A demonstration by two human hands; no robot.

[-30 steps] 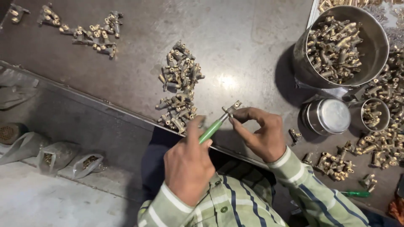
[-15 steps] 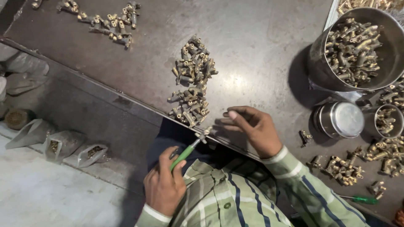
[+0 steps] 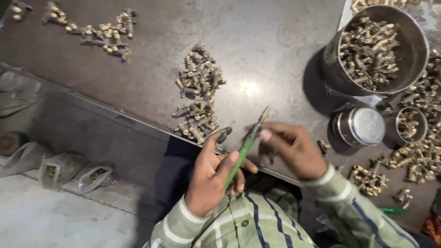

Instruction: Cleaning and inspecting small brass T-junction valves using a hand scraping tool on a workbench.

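Holding a green-handled tool (image 3: 242, 154) with both hands over the edge of a dark metal surface (image 3: 275, 55).

At far left, small clear bags (image 3: 76, 177) of brass bits lie on the floor below the surface, and a scattered row of brass fittings (image 3: 98, 32) sits near the top left. A denser pile of fittings (image 3: 198, 94) lies mid-surface, just beyond the hands. The left hand (image 3: 213, 177) is closed around the tool's green handle, thumb up. The tool slants up to the right, and a small brass piece (image 3: 264, 113) sits at its tip. The right hand (image 3: 294, 149) pinches the tool's upper shaft with its fingertips. Farther right stand a closed steel tin (image 3: 360, 126), a large steel pot (image 3: 409, 50) full of fittings and a small open cup (image 3: 411, 125), with loose fittings (image 3: 413, 156) around them.
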